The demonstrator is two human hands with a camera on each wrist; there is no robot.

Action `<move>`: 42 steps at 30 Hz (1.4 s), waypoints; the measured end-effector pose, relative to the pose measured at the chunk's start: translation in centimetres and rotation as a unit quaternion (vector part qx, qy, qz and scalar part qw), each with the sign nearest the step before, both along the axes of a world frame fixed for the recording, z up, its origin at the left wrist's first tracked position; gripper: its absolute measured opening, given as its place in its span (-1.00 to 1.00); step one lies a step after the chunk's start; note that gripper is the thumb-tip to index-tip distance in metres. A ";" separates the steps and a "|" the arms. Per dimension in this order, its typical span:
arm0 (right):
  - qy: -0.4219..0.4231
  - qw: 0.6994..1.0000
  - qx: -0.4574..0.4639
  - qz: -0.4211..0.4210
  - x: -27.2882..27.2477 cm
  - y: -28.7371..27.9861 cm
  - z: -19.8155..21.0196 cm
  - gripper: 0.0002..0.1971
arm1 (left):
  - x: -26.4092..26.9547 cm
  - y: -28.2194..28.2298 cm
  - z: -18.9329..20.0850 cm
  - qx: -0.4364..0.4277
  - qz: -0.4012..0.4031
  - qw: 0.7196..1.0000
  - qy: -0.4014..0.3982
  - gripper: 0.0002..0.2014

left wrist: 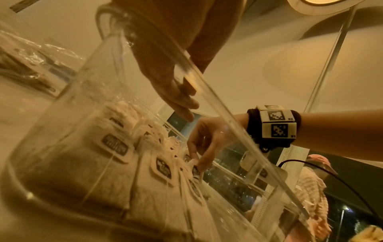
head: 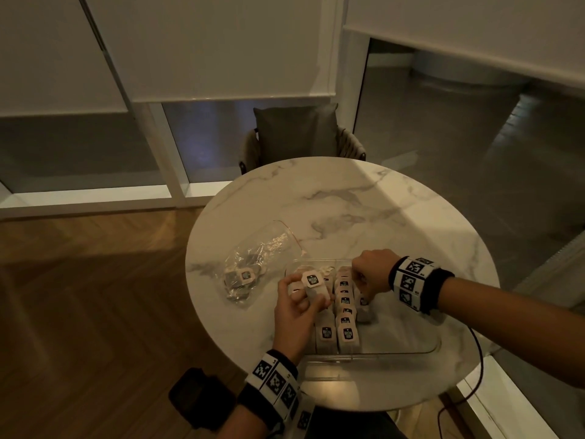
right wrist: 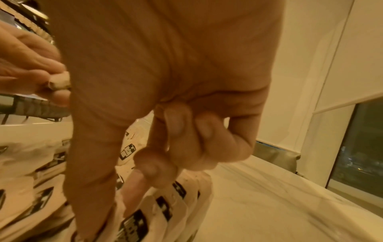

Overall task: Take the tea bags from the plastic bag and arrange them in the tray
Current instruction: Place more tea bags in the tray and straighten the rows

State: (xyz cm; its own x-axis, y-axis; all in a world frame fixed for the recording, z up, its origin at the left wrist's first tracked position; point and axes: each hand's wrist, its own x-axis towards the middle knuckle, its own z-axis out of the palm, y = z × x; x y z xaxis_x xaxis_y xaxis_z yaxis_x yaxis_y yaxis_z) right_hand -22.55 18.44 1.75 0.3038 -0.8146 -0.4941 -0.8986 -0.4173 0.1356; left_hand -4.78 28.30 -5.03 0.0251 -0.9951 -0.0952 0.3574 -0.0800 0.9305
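A clear tray (head: pixel 411 351) on the marble table holds rows of upright tea bags (head: pixel 345 312) with black-printed tags. My left hand (head: pixel 302 296) hovers over the tray's left end and grips a small bunch of tea bags (head: pixel 313 285), one tag facing up. My right hand (head: pixel 361 288) reaches down into the right row, where thumb and forefinger pinch the top of a tea bag (left wrist: pixel 194 163); the other fingers (right wrist: pixel 207 139) are curled in. The crumpled clear plastic bag (head: pixel 253 264) lies left of the tray with tea bags inside.
The round table's edge (head: pixel 196 299) runs close to the plastic bag. A chair with a grey cushion (head: pixel 297 134) stands at the far side. A black cable (head: pixel 474 375) hangs off the right edge. The tray's right half (head: pixel 405 324) holds nothing.
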 end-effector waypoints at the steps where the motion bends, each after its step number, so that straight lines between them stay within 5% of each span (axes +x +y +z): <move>1: -0.007 1.000 0.001 -0.002 -0.1 0.0 0.0 -0.74 | 0.0 0.1 0.1 -0.003 -0.007 1.000 -0.007 -0.63; 7: -0.134 0.990 -0.020 -0.039 -1.2 -0.7 1.2 -0.75 | -0.1 0.1 0.3 -0.008 -0.042 0.999 -0.028 -0.76; 11: -0.398 0.910 0.039 -0.108 -0.4 1.0 3.1 -0.62 | 0.0 0.0 0.0 -0.008 -0.087 0.995 -0.055 -0.76; 16: -0.490 0.867 0.025 -0.082 0.2 4.3 2.5 -0.84 | 0.0 0.1 -0.1 -0.029 -0.101 0.988 -0.114 -0.66; 20: -0.588 0.797 -0.040 -0.130 -0.7 6.1 2.2 -0.94 | 0.0 0.0 0.0 -0.036 -0.068 0.990 -0.122 -0.74; 27: -0.587 0.788 -0.013 -0.187 -0.5 7.0 1.9 -0.97 | 0.0 0.2 0.1 -0.052 -0.051 0.991 -0.116 -0.87; 39: -0.708 0.630 -0.061 -0.312 0.5 8.5 -0.7 -0.93 | 0.2 0.7 0.4 -0.083 -0.048 0.989 -0.116 -0.92; 42: -0.694 0.660 -0.033 -0.287 0.4 9.0 -2.0 -0.71 | 0.3 0.7 0.3 -0.085 -0.054 0.989 -0.111 -0.94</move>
